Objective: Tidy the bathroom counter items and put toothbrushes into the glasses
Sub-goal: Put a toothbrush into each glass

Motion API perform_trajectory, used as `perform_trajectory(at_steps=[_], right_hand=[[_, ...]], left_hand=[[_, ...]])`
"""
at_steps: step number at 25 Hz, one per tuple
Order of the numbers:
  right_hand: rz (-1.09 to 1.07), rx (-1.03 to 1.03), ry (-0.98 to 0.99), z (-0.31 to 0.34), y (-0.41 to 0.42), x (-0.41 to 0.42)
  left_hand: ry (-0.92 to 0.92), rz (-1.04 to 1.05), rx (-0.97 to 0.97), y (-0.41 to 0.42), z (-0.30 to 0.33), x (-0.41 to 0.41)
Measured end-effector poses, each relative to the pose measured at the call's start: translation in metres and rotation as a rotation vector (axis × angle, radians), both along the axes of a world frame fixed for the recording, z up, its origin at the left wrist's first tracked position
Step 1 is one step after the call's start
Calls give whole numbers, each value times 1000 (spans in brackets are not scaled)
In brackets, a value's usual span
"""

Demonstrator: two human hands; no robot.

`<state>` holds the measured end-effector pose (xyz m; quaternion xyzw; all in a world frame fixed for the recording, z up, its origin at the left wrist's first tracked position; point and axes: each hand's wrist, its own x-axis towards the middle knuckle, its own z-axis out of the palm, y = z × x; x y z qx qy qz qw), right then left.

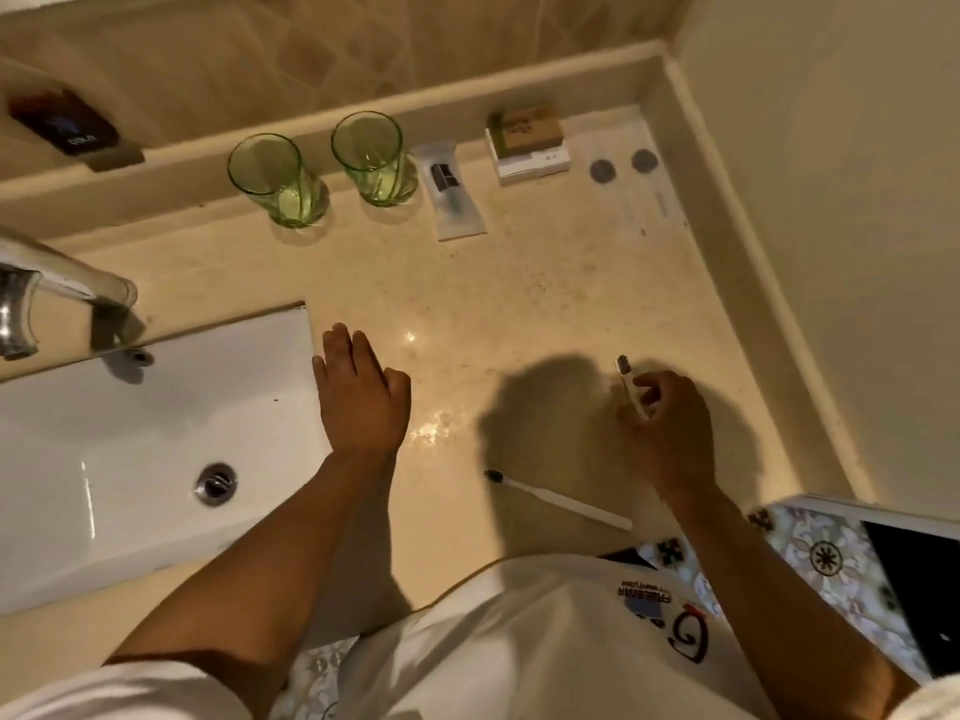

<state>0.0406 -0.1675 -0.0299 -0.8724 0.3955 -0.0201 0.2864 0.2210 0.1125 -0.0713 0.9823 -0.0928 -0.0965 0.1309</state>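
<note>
So nearest the front edge of the desk (467, 304) there was a second toothbrush (558, 498) lying flat, white handle with the dark bristle end pointing left and a bit toward the back, handle end trailing off toward the right front corner. It sat between the two arms but clearly closer to the right hand (670, 428), just below and left of that wrist. That hand was already busy though: fingers curled round the first toothbrush (631, 387), pinching the handle so the bristle head stuck up and pointed toward the back edge. The left hand (358, 392) was holding nothing, fingers mostly straight and relaxed, resting by the right rim of the sink (156, 433), can't quite tell if the palm was actually touching the desk. Further back, along the back edge, stood the two green glasses (324, 171), both upright, side by side and empty as far as I could see. They were well apart from both hands, up and to the left of the held brush, and if anything more in line with the left hand. My guess is the held brush had to travel diagonally back-left to reach the nearer glass. Right of the glasses lay a wrapped packet (454, 192), then a small box stack (527, 145) toward the back right corner.
</note>
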Motion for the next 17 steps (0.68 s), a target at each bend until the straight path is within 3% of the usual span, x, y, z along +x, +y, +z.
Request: perform_trajectory(at_steps=[4, 11, 14, 17], right_hand=[[-71, 97, 172, -10, -6, -25], [-2, 116, 187, -1, -2, -3], [24, 183, 99, 10, 11, 59], [155, 100, -128, 19, 34, 141]], left_hand=[[-3, 105, -25, -18, 0, -11], [-41, 171, -67, -28, 3, 7], [-106, 146, -62, -23, -5, 45], [-136, 115, -75, -20, -15, 76]])
